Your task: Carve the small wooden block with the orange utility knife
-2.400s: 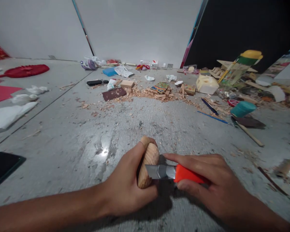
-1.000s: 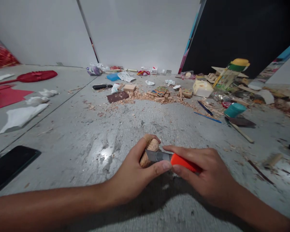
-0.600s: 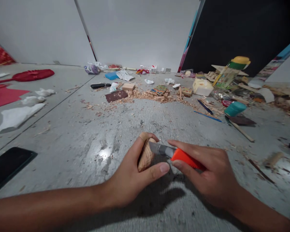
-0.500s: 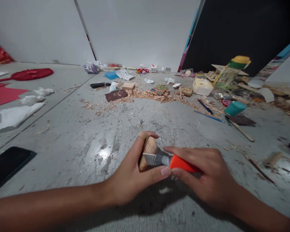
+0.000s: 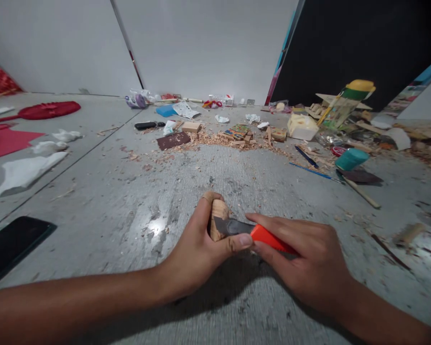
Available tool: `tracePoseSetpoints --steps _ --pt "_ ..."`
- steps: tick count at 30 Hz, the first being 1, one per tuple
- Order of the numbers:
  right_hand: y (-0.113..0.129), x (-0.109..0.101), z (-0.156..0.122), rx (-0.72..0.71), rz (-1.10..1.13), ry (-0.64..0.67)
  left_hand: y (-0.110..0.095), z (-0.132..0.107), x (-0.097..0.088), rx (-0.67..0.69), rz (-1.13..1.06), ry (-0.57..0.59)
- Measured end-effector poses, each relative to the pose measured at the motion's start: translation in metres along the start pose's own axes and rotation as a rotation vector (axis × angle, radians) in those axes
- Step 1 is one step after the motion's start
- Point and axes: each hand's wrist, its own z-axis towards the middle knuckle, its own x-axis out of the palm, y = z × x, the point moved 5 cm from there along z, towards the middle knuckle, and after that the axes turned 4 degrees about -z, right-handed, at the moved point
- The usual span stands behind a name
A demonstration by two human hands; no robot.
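Observation:
My left hand is wrapped round a small piece of carved wood, pale and rounded at its far end. Part of the wood is hidden behind my fingers. In my right hand is a carving knife with an orange-red handle and a short grey blade. The blade reaches left and its tip end lies against the wood. My left thumb rests along the blade's near side, with its tip close to the front of the handle.
Wood shavings lie ahead, around small wood blocks and brown sandpaper. A phone is on the floor at left. To the right are a blue pencil-like stick, a teal object and a jar with a yellow-green lid.
The wood has turned slightly in my left hand and shifted a little left. The knife blade has tilted, its face now darker, and its tip has risen along the wood.

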Motion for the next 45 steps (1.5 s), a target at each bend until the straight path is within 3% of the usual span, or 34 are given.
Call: tracePoseSetpoints --steps 4,10,15,22,25,31,36,42,45 --pt "-0.009 -0.003 0.003 0.054 -0.077 -0.053 -0.001 -0.004 -0.004 0.068 0.103 -0.039" --pt "-0.016 0.000 0.004 0.092 0.155 0.079 0.003 -0.001 -0.004 0.060 0.013 0.072" --pt "-0.010 0.011 0.000 0.056 0.214 0.132 0.005 0.003 -0.003 0.072 -0.020 0.098" --pt "-0.012 0.004 0.001 0.156 0.030 0.018 -0.001 -0.004 -0.001 0.141 0.083 0.063" --pt "-0.015 -0.004 0.004 0.167 0.053 0.015 0.002 -0.005 0.000 0.096 0.008 0.127" --pt "-0.010 0.000 0.003 0.068 0.264 0.171 0.006 0.000 0.002 0.032 -0.200 0.244" --pt "-0.006 0.005 -0.001 0.038 0.240 0.211 0.003 0.002 0.001 0.038 -0.145 0.221" --pt "-0.001 0.001 -0.002 0.016 0.088 0.104 -0.005 0.000 -0.005 0.111 0.056 0.053" --pt "-0.011 -0.003 0.001 0.100 0.030 0.041 -0.008 -0.004 -0.006 0.141 0.137 0.026"
